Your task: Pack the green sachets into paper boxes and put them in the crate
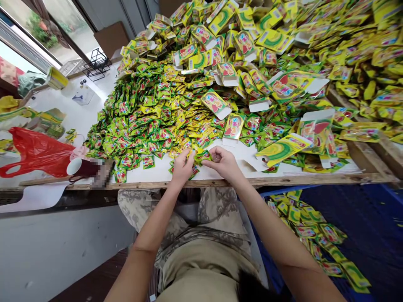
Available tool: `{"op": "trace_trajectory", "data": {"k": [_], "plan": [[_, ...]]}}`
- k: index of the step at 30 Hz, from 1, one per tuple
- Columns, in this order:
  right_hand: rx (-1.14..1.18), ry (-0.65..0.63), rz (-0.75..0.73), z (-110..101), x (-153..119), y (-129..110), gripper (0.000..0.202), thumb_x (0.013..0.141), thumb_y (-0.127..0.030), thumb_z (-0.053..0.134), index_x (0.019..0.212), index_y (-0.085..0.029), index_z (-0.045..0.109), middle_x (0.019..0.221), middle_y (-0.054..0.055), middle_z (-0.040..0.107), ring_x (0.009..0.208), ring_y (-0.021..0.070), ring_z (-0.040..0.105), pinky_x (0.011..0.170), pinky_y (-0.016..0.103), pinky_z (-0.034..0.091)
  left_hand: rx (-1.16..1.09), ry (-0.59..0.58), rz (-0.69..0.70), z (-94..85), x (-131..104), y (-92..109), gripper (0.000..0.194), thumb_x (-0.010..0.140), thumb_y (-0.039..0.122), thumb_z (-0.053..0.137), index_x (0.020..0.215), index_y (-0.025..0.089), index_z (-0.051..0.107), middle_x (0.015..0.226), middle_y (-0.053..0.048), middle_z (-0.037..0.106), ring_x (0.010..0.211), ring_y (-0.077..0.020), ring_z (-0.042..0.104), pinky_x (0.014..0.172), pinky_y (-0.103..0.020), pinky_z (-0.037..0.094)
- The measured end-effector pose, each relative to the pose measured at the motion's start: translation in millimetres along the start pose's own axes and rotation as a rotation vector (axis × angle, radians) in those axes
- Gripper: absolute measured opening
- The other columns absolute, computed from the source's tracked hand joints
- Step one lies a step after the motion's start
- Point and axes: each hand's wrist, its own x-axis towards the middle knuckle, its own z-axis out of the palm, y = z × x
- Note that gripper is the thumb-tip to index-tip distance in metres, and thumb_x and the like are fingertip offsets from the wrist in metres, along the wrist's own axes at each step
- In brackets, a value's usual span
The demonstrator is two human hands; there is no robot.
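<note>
Both of my hands are at the front edge of the table, close together over the foot of a large heap of small packets (147,126). My left hand (182,167) is closed, thumb against fingers, at the left end of a few small green-and-yellow packets (201,156). From the other side, my right hand (224,162) pinches the right end of these packets between thumb and fingers. A few more green packets lie under my left hand. Just behind my right hand is a small open box (233,126) with a watermelon print.
Yellow open-ended boxes (273,40) cover the back of the heap. A red plastic bag (40,151) and a dark mug (83,167) are at the left. Below right, a blue bin (355,214) holds filled boxes. A wooden strip (283,180) edges the table.
</note>
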Motion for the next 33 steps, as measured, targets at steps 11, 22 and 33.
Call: {"op": "trace_trajectory", "data": {"k": [11,22,33], "plan": [[0.512,-0.143,0.26,12,-15,-11,0.05,0.054,-0.058,0.08,0.062,-0.021,0.047,0.054,-0.005,0.05,0.043,0.0086,0.044,0.042,0.024,0.041,-0.569,0.03,-0.232,3.1,-21,1,0.034,0.07,0.048,0.073,0.077,0.018,0.06,0.069,0.002,0.063,0.061,-0.01,0.057,0.059,-0.023,0.048],[0.385,0.024,0.179,13,-22,-5,0.038,0.063,-0.052,0.077,0.072,-0.021,0.057,0.06,-0.005,0.06,0.049,0.0104,0.058,0.053,0.026,0.054,-0.764,0.291,-0.363,8.9,-22,16,0.032,0.069,0.041,0.073,0.09,0.018,0.064,0.091,-0.001,0.07,0.077,-0.0136,0.065,0.071,-0.025,0.052],[0.397,0.094,0.128,42,-24,4,0.03,0.07,-0.045,0.075,0.073,-0.022,0.057,0.065,-0.002,0.063,0.057,0.0146,0.062,0.063,0.033,0.057,-0.629,0.256,-0.23,28.3,-33,10,0.033,0.074,0.045,0.069,0.094,0.02,0.059,0.089,0.0,0.064,0.078,-0.0107,0.06,0.074,-0.022,0.049]]}}
